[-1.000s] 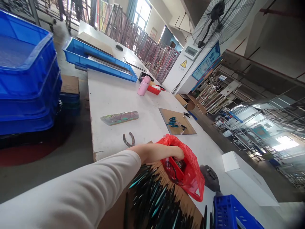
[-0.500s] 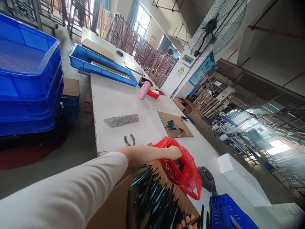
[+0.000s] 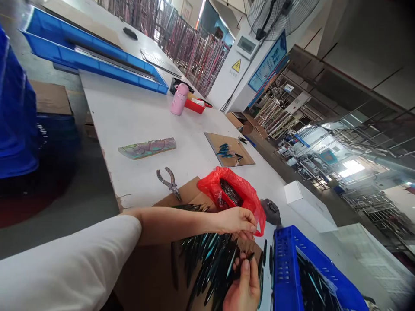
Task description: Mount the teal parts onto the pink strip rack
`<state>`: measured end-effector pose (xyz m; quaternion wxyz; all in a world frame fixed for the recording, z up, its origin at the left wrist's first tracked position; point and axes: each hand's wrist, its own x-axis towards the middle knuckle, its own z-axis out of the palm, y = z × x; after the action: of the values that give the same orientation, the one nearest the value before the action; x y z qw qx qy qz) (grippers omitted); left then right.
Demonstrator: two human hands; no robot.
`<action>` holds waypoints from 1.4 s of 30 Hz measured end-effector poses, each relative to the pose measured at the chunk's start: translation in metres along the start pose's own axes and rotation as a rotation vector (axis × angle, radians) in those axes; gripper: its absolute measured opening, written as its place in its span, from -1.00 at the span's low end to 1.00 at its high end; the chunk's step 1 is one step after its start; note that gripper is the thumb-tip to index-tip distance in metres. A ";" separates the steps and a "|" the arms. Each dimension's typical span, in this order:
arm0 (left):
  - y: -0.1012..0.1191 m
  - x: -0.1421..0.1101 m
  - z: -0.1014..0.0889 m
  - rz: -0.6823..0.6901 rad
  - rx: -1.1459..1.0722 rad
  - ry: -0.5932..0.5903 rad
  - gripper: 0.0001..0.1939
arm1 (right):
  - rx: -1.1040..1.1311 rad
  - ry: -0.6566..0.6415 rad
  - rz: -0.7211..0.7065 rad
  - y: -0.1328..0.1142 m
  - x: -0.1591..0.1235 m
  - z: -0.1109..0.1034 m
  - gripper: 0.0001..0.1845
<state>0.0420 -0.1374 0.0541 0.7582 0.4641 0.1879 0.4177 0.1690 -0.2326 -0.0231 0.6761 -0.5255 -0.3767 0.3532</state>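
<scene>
Right now I have the right hand (image 3: 244, 283) low in my view, its thumb and fingers pinching a dark piece (image 3: 250, 256), and the left hand (image 3: 238, 221) just above it in view, apart by a small gap. So the dark piece lies between the two hands, below the left fingertips, and the left is the only one that would have to cross that gap. The bit that shows points up and to the right; the rest is behind the fingers, so I can't be sure of its long axis. The left fingertips are drawn close together, but I can't tell whether they grip anything. Around the right hand is a pile (image 3: 212, 259) of similar slim pieces, black and teal, on cardboard (image 3: 139, 276). Just beyond the left hand sits a red bag (image 3: 248, 194), gaping upward, with pliers (image 3: 170, 183) to one side and a blue basket (image 3: 285, 246) of dark pieces to the other. Farther along the white surface (image 3: 191, 129) I see a board (image 3: 246, 159) bearing teal pieces and a pink bottle (image 3: 179, 99). Past them stand racks (image 3: 207, 60) and a large fan (image 3: 285, 13).
</scene>
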 end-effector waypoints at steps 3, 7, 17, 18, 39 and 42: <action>-0.004 0.000 0.003 0.001 0.003 -0.011 -0.53 | 0.103 0.097 0.109 -0.006 0.000 0.003 -0.63; -0.009 -0.001 0.005 -0.016 0.012 -0.002 -0.54 | 0.148 0.105 0.158 -0.010 0.004 0.003 -0.68; -0.021 -0.005 0.012 -0.055 0.061 -0.057 -0.67 | 0.061 0.033 0.068 -0.014 0.005 0.001 -0.77; -0.023 -0.005 0.011 -0.056 0.071 -0.059 -0.69 | 0.050 0.029 0.056 -0.014 0.005 0.001 -0.77; -0.008 -0.026 0.031 0.044 0.264 -0.149 -0.90 | -0.714 0.070 -0.153 -0.001 -0.005 -0.019 -0.38; -0.009 -0.026 0.030 0.069 0.330 -0.145 -0.90 | -0.725 0.061 -0.164 0.000 -0.005 -0.019 -0.36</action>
<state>0.0509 -0.1761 0.0588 0.6687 0.6171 0.1826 0.3723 0.1833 -0.2456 -0.0273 0.4832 -0.7092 -0.4978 0.1258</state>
